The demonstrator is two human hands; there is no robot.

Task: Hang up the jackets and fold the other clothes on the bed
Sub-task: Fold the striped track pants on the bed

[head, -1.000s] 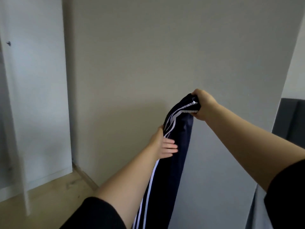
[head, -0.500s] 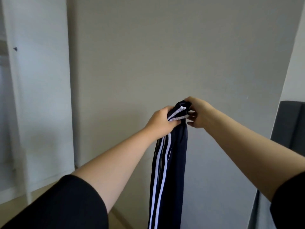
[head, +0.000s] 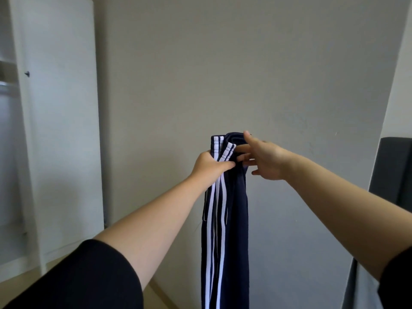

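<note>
**Asker:** What are you holding?

**Me:** Navy-blue track trousers (head: pixel 235 219) with white side stripes, in soft jersey. They are held up in the air in front of the pale wall. My left grip (head: pixel 208 167) is clamped round the bunched top end, and the rest hangs free.

**Asker:** Which way do they run?

**Me:** The long axis goes straight down from twelve to six o'clock and leaves the bottom of the view.

**Asker:** And your other hand?

**Me:** My right grip (head: pixel 267 160) is apart and carries nothing. It sits at three o'clock of the bunch, fingers straight and spread, with the fingertips (head: pixel 242 149) touching the cloth just beside my left thumb.

**Asker:** What does the next move turn on?

**Me:** As I judge it, the right is the free hand, already at the top. It can pinch there, or slide toward six o'clock to catch the middle for a fold. I can't see the bed. There is a dark grey padded panel (head: pixel 392 170) at three o'clock and a white wardrobe door (head: pixel 62 130) at nine.
</note>
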